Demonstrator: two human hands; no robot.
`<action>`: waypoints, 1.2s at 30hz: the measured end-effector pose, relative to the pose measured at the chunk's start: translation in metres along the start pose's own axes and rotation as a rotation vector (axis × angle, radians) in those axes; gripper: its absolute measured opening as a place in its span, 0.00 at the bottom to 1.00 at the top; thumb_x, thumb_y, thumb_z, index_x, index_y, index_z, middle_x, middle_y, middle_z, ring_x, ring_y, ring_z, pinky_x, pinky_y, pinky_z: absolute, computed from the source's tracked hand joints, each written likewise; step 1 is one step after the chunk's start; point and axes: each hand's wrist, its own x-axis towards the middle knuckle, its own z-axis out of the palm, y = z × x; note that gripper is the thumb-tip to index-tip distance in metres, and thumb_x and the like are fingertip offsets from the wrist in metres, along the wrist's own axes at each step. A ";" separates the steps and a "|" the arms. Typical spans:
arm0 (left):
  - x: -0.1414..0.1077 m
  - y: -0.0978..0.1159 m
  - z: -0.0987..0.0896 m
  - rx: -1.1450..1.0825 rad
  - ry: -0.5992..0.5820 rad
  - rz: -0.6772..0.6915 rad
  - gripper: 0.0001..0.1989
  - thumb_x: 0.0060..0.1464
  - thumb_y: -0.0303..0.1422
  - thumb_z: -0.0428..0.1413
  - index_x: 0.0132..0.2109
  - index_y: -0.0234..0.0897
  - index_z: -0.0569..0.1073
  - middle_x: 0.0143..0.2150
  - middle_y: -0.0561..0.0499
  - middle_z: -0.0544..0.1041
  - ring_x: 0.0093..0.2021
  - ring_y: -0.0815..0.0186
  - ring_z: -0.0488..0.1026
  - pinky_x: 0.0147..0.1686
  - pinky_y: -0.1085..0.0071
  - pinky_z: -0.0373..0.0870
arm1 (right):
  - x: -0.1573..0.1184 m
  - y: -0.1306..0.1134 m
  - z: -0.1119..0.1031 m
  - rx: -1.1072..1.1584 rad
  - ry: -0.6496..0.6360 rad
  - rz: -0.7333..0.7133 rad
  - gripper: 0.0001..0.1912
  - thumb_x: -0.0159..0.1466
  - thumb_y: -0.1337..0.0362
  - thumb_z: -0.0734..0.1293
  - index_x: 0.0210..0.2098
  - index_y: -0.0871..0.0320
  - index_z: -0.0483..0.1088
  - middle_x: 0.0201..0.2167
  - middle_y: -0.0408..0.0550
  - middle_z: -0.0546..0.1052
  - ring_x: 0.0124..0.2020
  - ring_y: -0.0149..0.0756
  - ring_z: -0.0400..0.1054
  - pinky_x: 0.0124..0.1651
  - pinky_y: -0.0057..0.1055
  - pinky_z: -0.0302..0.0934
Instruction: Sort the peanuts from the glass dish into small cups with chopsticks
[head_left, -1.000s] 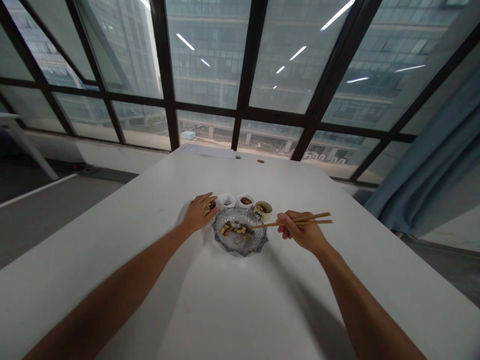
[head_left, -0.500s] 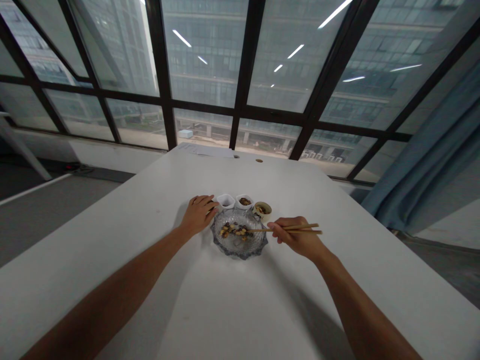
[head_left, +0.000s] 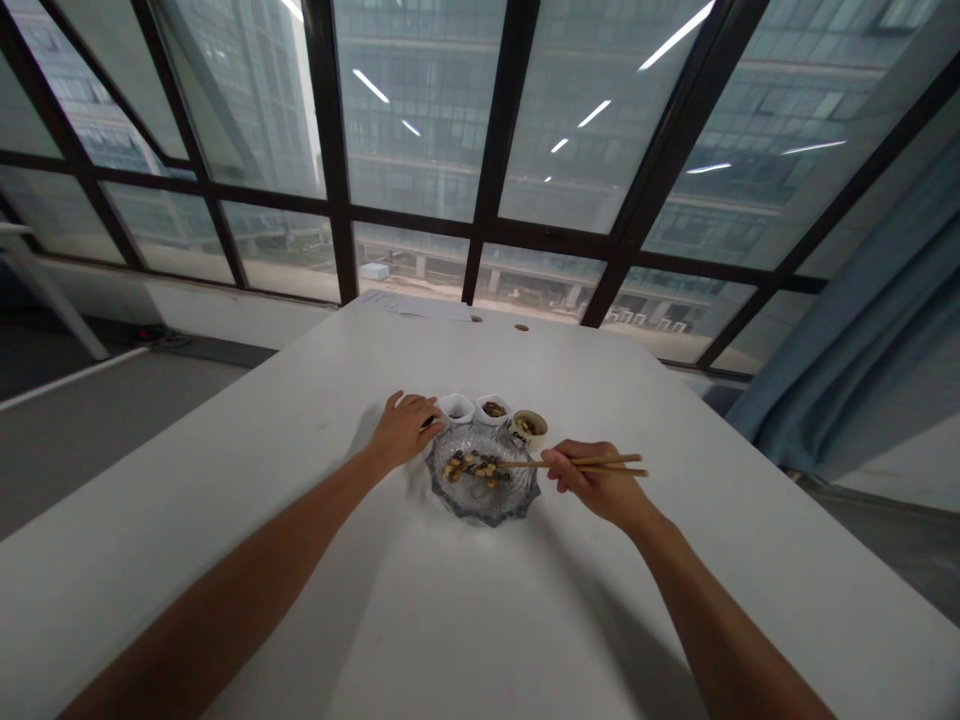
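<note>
My right hand [head_left: 589, 477] grips a pair of wooden chopsticks [head_left: 611, 465]. Their tips reach leftward into the clear glass bowl [head_left: 480, 510], among mixed dark and yellowish beans or nuts [head_left: 476, 467] too small to name surely. My left hand [head_left: 405, 428] lies at the bowl's upper left edge, fingers apart, its thumb by the rim and its fingertips close to a white dish [head_left: 455, 407]; whether they touch is unclear. Beside that dish, behind the bowl, stand a second white dish [head_left: 493, 408] with brownish pieces and a yellowish cup [head_left: 529, 428] with a few pieces inside.
Everything stands on a white table [head_left: 450, 620]. White paper sheets [head_left: 424, 307] lie at its far edge, near small round holes. Dark-framed windows rise behind, and a blue curtain [head_left: 847, 330] hangs to the right.
The view has shifted slightly, so the whole scene sits a little lower and further right. The chopstick tips stay among the pieces in the bowl; both hands keep nearly the same places.
</note>
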 end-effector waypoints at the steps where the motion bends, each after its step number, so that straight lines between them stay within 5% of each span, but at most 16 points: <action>1: 0.000 0.001 -0.001 -0.006 -0.006 -0.003 0.13 0.64 0.42 0.50 0.48 0.44 0.76 0.58 0.48 0.76 0.59 0.57 0.70 0.65 0.47 0.51 | 0.000 0.000 0.000 0.002 0.000 0.005 0.24 0.66 0.45 0.62 0.24 0.57 0.73 0.16 0.46 0.75 0.17 0.33 0.70 0.22 0.27 0.62; 14: 0.002 0.014 -0.009 -0.075 -0.013 -0.112 0.13 0.63 0.41 0.49 0.49 0.44 0.74 0.53 0.46 0.79 0.58 0.57 0.71 0.65 0.47 0.52 | 0.000 0.007 0.012 -0.015 -0.009 -0.045 0.24 0.68 0.46 0.60 0.26 0.56 0.73 0.17 0.45 0.75 0.18 0.33 0.69 0.23 0.28 0.62; 18: 0.010 0.022 -0.009 -0.053 -0.070 -0.194 0.21 0.60 0.46 0.53 0.56 0.42 0.68 0.48 0.44 0.80 0.58 0.53 0.70 0.65 0.44 0.49 | 0.000 0.000 0.014 -0.073 -0.038 -0.127 0.27 0.70 0.46 0.58 0.22 0.55 0.69 0.16 0.44 0.72 0.18 0.31 0.66 0.24 0.28 0.59; 23: 0.028 0.038 -0.005 0.012 -0.146 -0.244 0.31 0.55 0.49 0.57 0.61 0.40 0.62 0.55 0.39 0.76 0.59 0.48 0.70 0.65 0.43 0.48 | -0.001 -0.009 0.021 -0.156 -0.063 -0.222 0.30 0.71 0.44 0.54 0.20 0.55 0.63 0.16 0.42 0.68 0.17 0.29 0.61 0.24 0.28 0.56; 27: 0.035 0.046 0.001 0.026 -0.157 -0.273 0.35 0.53 0.49 0.59 0.62 0.37 0.61 0.54 0.36 0.77 0.58 0.46 0.71 0.64 0.43 0.50 | -0.002 -0.006 0.020 -0.102 -0.057 -0.194 0.30 0.70 0.44 0.56 0.20 0.55 0.65 0.16 0.43 0.69 0.16 0.28 0.63 0.23 0.27 0.57; 36: 0.037 0.041 0.008 0.024 -0.096 -0.238 0.31 0.53 0.46 0.60 0.60 0.40 0.63 0.53 0.40 0.77 0.57 0.49 0.71 0.64 0.46 0.51 | 0.011 0.034 0.013 0.609 0.478 0.236 0.30 0.59 0.36 0.65 0.27 0.60 0.71 0.17 0.48 0.75 0.12 0.32 0.65 0.13 0.27 0.58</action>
